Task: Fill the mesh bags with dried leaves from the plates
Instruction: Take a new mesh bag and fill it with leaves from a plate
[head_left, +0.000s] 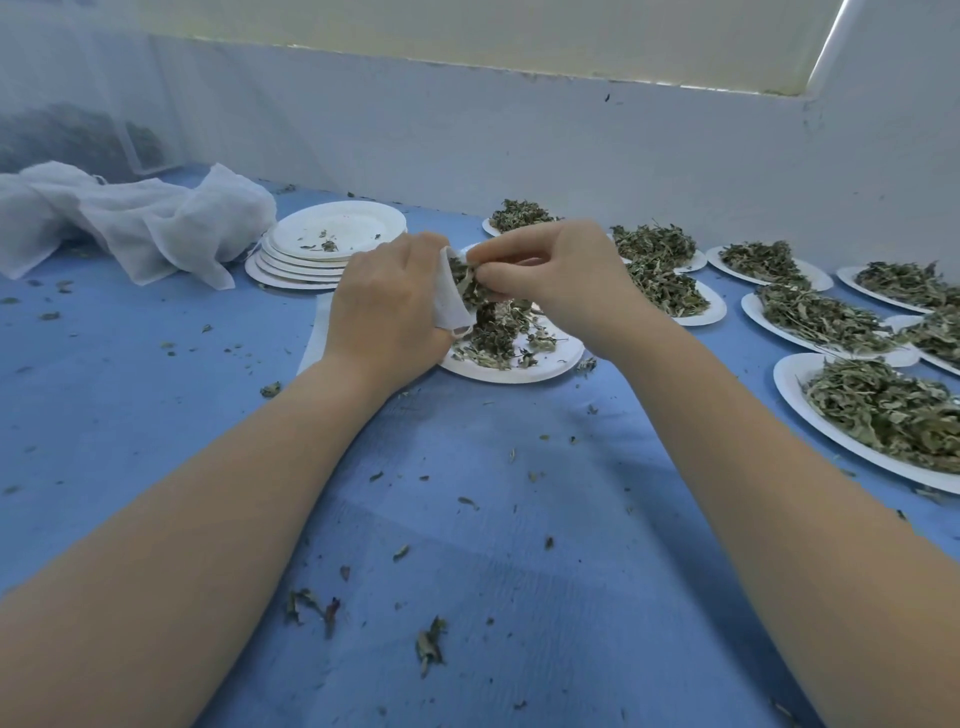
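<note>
I sit at a surface covered in blue cloth (467, 519). A pale grey-white wall (519, 130) with small dark marks runs along its far edge. Above it a cream panel (467, 31) and a white slanted frame (831, 41) catch bright light.

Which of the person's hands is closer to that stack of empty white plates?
Left. The left hand, holding a mesh bag, sits just beside the stack of plates. The right hand, pinching dried leaves, is farther away, beyond the left hand.
</note>
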